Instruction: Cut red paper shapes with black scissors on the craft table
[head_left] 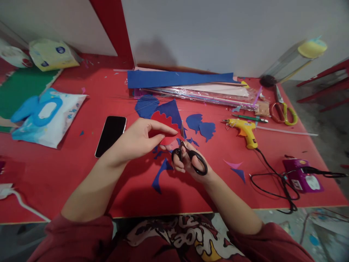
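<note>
My left hand (141, 140) pinches a red paper piece with a scalloped top edge (163, 123), holding it just above the red table (68, 171). My right hand (188, 163) has its fingers through the black handles of a pair of scissors (191, 156), whose blades point up into the red piece's right side. Blue paper cut-outs (200, 125) and small blue scraps (160, 174) lie on the table around both hands.
A black phone (111, 135) lies left of my hands. A yellow glue gun (245, 131) with its black cable, a purple power strip (302, 178), green-handled scissors (283, 111), long blue sheets (177, 78) and wet-wipe packs (46, 116) are spread about.
</note>
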`<move>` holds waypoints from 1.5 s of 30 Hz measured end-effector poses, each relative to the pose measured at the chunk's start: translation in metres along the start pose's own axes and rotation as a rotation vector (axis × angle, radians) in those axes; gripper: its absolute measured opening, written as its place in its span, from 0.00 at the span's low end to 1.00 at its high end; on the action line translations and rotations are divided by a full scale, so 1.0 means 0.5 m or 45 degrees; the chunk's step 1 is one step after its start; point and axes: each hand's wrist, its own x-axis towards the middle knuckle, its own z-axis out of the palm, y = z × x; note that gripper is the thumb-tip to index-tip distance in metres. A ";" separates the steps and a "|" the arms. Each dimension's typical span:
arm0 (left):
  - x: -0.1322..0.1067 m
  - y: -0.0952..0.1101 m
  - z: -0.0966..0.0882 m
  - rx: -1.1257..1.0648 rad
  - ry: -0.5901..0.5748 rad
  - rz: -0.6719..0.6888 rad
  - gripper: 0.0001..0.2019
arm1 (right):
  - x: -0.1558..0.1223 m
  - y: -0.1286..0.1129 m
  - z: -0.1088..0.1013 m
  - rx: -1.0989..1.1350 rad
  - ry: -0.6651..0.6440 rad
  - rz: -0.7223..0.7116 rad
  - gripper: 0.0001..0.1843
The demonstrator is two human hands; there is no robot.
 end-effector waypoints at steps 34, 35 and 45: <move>0.002 0.009 0.028 0.027 0.053 0.054 0.14 | -0.005 0.007 -0.003 -0.135 0.224 -0.019 0.24; 0.002 0.009 0.028 0.023 0.053 0.051 0.14 | -0.005 0.007 -0.003 -0.136 0.227 -0.015 0.24; 0.007 0.003 0.039 -0.005 0.067 0.051 0.15 | -0.001 0.007 -0.001 -0.141 0.289 -0.014 0.25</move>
